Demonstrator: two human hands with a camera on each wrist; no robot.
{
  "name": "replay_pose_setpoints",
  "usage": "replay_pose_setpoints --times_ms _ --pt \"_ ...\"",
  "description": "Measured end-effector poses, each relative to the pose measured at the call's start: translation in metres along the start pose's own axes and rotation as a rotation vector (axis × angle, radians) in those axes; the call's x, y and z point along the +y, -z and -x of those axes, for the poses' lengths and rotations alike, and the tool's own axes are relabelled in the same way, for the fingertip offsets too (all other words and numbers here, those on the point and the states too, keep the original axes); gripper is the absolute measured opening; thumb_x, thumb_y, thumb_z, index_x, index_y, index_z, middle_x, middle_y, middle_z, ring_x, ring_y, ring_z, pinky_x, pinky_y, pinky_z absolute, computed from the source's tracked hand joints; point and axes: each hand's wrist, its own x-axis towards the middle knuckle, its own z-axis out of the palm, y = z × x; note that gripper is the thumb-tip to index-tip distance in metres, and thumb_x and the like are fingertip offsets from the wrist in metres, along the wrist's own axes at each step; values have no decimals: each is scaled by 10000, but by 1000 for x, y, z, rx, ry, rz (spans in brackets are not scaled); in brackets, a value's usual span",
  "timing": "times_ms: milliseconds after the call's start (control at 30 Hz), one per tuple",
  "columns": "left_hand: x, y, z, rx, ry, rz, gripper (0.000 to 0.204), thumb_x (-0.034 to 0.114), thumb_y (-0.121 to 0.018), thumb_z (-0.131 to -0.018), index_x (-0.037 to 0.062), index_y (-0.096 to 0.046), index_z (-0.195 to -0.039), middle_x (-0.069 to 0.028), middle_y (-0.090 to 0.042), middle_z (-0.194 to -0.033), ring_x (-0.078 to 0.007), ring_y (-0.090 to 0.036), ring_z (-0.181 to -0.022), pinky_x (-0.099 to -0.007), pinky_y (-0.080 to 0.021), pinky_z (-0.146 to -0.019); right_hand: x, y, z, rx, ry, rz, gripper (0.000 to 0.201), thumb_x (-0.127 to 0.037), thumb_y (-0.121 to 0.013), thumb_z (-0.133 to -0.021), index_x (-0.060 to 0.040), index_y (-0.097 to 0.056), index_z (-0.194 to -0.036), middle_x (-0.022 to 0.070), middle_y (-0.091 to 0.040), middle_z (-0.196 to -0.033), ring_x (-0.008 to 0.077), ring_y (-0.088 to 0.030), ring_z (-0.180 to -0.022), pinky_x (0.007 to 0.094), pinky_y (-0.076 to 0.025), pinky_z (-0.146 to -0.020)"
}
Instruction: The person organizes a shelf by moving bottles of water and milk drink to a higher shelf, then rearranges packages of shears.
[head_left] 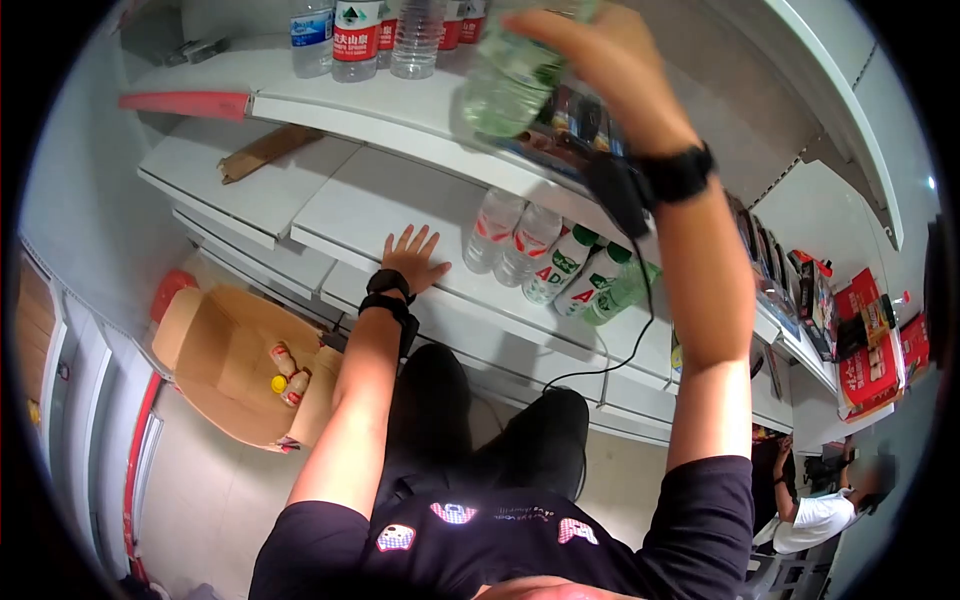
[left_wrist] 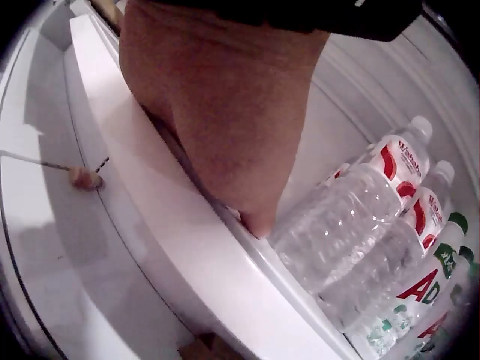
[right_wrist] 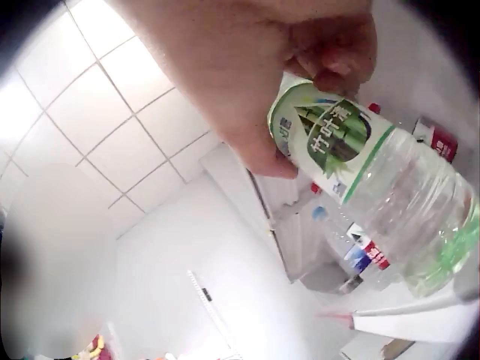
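Note:
My right hand [head_left: 615, 70] grips a clear, green-tinted plastic drink bottle [head_left: 512, 88] in front of the top shelf. In the right wrist view its green-and-white label [right_wrist: 330, 139] shows bamboo, and the fingers wrap round the labelled end. With fingers spread, my left hand [head_left: 412, 264] rests on the white middle shelf [head_left: 375, 205] at its front edge. To the right of that hand stand two clear water bottles [head_left: 492, 235] with red-and-white labels. Beside them are white-and-green AD bottles [head_left: 562, 265] and a green bottle [head_left: 622, 292].
Water bottles with red labels [head_left: 356, 40] stand on the top shelf. A cardboard piece [head_left: 268, 152] lies on the shelf at left. Below, an open cardboard box [head_left: 215, 375] holds several small bottles. A black cable [head_left: 640, 345] hangs from my right wrist. Another person [head_left: 815, 520] is at far right.

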Motion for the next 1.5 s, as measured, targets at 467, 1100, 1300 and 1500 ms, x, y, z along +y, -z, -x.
replay_pose_setpoints --times_ms 467,1100,1300,1500 --pt "-3 -5 -6 -59 -15 15 806 703 -362 -894 227 -240 -1533 -31 -160 -1613 -265 -84 -1493 -526 -60 -1184 66 -130 -124 153 127 441 662 -569 -730 -658 67 -707 -839 215 -702 -813 314 -707 -791 388 -556 -746" --pt "-4 -9 -8 -23 -38 -32 804 702 -358 -897 216 -246 -1528 -35 -174 -1607 -270 -108 -1485 -551 -99 -1174 101 -122 -137 -314 91 -13 433 -357 -800 -665 -23 -702 -923 72 -667 -749 138 -636 -669 280 -528 -598" --pt "-2 -3 -9 -63 -26 -18 810 700 -366 -899 210 -244 -1531 -34 -160 -1612 -270 -88 -1491 -552 -87 -1175 106 -130 -124 -79 199 138 539 -494 -773 -650 -27 -731 -917 139 -723 -908 243 -699 -799 349 -548 -738" --pt "3 9 -6 -114 -14 -24 828 711 -365 -892 203 -244 -1533 -35 -158 -1614 -266 -82 -1494 -544 -79 -1178 108 -135 -116 -4 242 55 608 -507 -798 -620 -19 -706 -970 165 -710 -941 265 -694 -849 369 -544 -775"
